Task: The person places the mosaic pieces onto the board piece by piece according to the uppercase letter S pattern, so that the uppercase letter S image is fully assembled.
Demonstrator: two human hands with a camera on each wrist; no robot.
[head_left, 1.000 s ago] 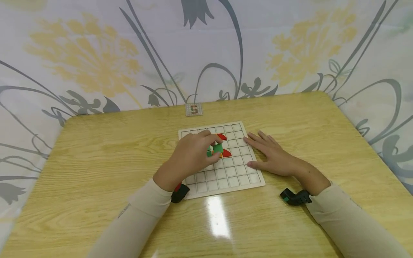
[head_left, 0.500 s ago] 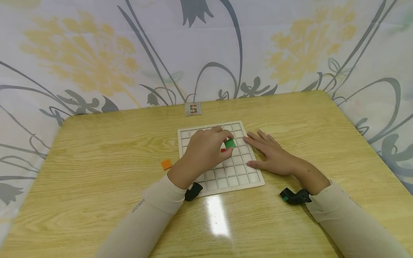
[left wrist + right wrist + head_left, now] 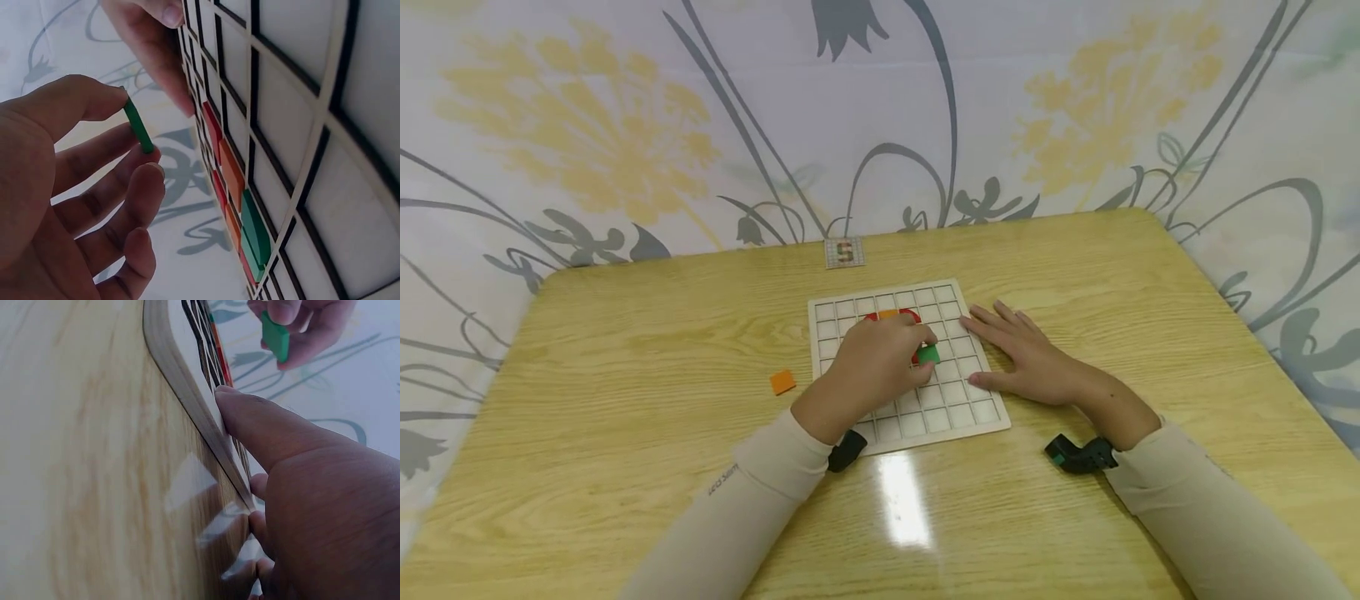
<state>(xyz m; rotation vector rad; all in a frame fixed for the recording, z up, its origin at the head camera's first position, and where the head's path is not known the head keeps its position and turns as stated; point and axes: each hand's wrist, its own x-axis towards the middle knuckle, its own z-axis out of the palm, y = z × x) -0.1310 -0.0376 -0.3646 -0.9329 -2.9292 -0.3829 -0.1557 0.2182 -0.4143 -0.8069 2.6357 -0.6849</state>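
My left hand (image 3: 880,360) pinches a green square tile (image 3: 138,125) between thumb and fingertips. The left wrist view has that tile apart from the wooden grid board (image 3: 937,419), above its cells. Set in the board are red tiles (image 3: 912,316), orange tiles (image 3: 231,174) and green tiles (image 3: 255,224), partly hidden from the head camera by my left hand. My right hand (image 3: 1036,357) rests on the board's right edge with its fingers spread and straight; its thumb (image 3: 250,412) touches the rim.
A loose orange square tile (image 3: 782,382) lies on the wooden table (image 3: 647,375), left of the board. A small pattern card (image 3: 845,252) lies at the table's back edge, by a flower-patterned cloth (image 3: 880,100).
My left hand has moved right across the board with the green tile, then slightly nearer. The loose orange tile has come into view from behind the left arm. My right hand stays put.
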